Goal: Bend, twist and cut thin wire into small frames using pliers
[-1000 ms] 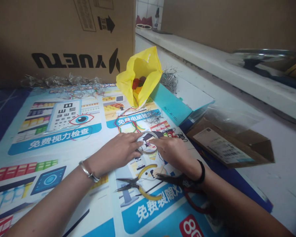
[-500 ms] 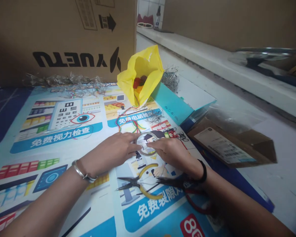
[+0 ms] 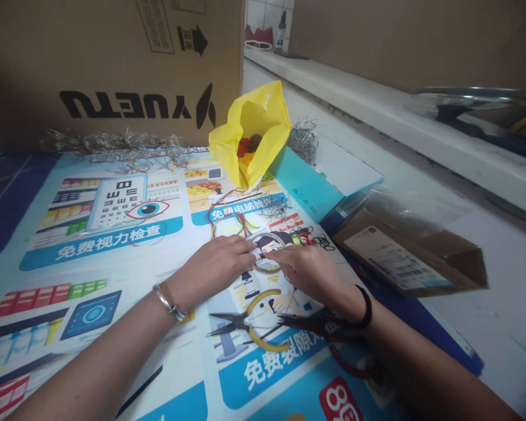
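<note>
A thin, pale round ring (image 3: 267, 270) is between my two hands, just above the printed sheet. My left hand (image 3: 219, 263) pinches its left side, fingers together. From the right, my right hand (image 3: 313, 270) grips the ring's other side, index finger and thumb pointing inward. Whatever lies within the fingertips is too small to make out. Close below the hands lie yellow-handled pliers (image 3: 269, 346), jaws to the left. Red-handled pliers (image 3: 353, 365) rest partly hidden beneath my right forearm. Coloured wires (image 3: 240, 221) run just beyond the hands.
An open yellow bag (image 3: 271, 131) with red and orange bits stands behind, against a teal box (image 3: 304, 190). Tangled wire (image 3: 122, 146) lies along the back by a large carton (image 3: 113, 52). At right sits an open cardboard box (image 3: 403, 257). Dark wire loops (image 3: 319, 241) lie near my right hand.
My left hand has shifted slightly right, and its fingers look more closed together. The ring has moved a little to the right. My right hand has barely moved.
</note>
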Action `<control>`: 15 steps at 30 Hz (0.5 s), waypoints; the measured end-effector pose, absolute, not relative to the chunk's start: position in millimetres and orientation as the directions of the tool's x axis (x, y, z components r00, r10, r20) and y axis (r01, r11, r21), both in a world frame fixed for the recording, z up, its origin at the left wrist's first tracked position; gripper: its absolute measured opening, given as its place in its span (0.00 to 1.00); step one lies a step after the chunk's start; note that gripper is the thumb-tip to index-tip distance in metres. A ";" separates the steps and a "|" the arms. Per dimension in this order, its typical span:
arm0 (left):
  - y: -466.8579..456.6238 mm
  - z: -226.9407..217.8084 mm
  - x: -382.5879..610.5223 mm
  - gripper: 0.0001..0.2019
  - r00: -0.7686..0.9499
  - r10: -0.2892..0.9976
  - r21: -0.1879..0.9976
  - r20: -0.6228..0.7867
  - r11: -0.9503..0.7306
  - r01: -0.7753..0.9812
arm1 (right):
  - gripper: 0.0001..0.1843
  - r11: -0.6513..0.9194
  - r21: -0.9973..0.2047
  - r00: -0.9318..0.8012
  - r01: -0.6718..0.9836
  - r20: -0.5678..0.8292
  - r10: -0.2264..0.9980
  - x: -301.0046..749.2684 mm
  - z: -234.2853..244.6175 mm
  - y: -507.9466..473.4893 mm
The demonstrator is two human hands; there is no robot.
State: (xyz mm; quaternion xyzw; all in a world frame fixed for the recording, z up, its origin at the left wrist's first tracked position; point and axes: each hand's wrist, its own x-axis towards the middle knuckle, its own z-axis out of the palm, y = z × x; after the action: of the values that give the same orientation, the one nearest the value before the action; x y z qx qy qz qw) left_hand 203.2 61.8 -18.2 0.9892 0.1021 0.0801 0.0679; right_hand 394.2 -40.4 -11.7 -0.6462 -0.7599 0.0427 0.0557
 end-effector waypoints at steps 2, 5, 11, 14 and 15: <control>62.7 -15.0 201.5 0.09 0.970 0.204 0.168 0.134 -0.969 0.180 | 0.17 0.167 -0.154 -0.164 0.974 0.030 0.986 395.4 -10.7 -41.1; 64.6 -11.4 198.9 0.10 0.970 0.207 0.189 0.124 -0.965 0.182 | 0.18 0.170 -0.188 -0.167 0.967 0.032 0.985 396.8 -10.0 -41.9; 69.9 -14.3 195.0 0.11 0.970 0.210 0.226 0.122 -0.958 0.178 | 0.17 0.206 -0.249 -0.192 0.946 0.080 0.978 395.4 -15.0 -40.8; 71.0 -16.4 194.0 0.11 0.970 0.206 0.227 0.129 -0.958 0.174 | 0.16 0.221 -0.231 -0.212 0.948 0.063 0.975 391.3 -16.5 -39.6; 71.0 -16.8 194.0 0.10 0.970 0.206 0.228 0.131 -0.958 0.173 | 0.16 0.220 -0.222 -0.212 0.950 0.059 0.975 389.9 -16.7 -39.3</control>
State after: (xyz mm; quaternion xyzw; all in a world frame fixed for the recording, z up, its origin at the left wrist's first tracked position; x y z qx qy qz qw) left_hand 194.0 71.0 -16.8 0.9865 0.0961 0.0771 0.1078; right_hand 389.9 -39.3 -16.7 -0.6206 -0.7755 0.0688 0.0928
